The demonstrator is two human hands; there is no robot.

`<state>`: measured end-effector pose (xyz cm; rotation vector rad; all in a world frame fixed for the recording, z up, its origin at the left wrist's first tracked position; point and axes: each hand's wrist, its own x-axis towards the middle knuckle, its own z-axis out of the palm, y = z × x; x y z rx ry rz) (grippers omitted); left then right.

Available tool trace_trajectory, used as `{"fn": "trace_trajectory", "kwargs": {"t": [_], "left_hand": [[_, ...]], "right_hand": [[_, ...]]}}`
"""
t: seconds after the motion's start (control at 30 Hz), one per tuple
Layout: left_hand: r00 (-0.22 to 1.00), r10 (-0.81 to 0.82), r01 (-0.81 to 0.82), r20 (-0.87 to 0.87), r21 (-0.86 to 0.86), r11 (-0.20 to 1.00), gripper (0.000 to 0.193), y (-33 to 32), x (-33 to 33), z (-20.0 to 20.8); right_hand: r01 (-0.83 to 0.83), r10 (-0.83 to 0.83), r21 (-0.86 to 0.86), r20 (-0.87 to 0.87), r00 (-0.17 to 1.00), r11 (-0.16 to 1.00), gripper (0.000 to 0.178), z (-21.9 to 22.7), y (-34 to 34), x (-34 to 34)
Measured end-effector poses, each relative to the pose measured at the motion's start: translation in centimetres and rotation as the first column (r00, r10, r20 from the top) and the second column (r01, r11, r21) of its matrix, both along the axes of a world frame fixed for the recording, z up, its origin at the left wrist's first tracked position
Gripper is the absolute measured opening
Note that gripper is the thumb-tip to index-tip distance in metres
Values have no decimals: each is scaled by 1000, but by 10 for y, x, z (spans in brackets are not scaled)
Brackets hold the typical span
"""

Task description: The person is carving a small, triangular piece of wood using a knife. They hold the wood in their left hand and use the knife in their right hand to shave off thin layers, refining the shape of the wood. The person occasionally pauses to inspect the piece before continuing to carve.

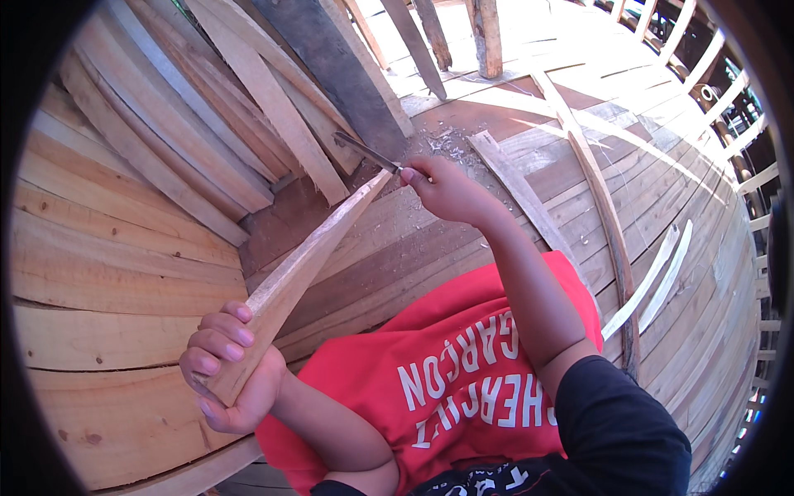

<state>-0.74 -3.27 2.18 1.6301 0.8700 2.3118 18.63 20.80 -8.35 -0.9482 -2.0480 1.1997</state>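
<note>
My left hand [236,368] grips the thick near end of a tapered wooden board [308,256], fingers wrapped round its edge. The board slants up and away to the right, its long top edge pale and rough. My right hand [445,190] is closed round the handle of a knife [370,151] with a dark, narrow blade. That blade points to the upper left, right by the far tip of the board; whether it touches the wood I cannot tell. Pale wood shavings [447,142] lie scattered on the planks beyond my right hand.
Upright timbers [248,99] lean along the planked wall [107,331] on the left. A broad dark plank [331,62] stands near the top middle. Loose strips [595,182] and two pale curved pieces [662,277] lie on the plank floor at right. Red cloth [430,331] covers my lap.
</note>
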Motion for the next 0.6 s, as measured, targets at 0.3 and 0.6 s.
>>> {"fn": "trace_trajectory", "kwargs": {"t": [0.3, 0.6], "left_hand": [[923, -259, 261, -286, -34, 965, 32, 7, 4, 19], [947, -263, 261, -184, -37, 965, 27, 1, -9, 5]], "right_hand": [[64, 69, -370, 334, 940, 927, 60, -9, -10, -22], [139, -52, -297, 281, 958, 945, 61, -9, -54, -56]]}}
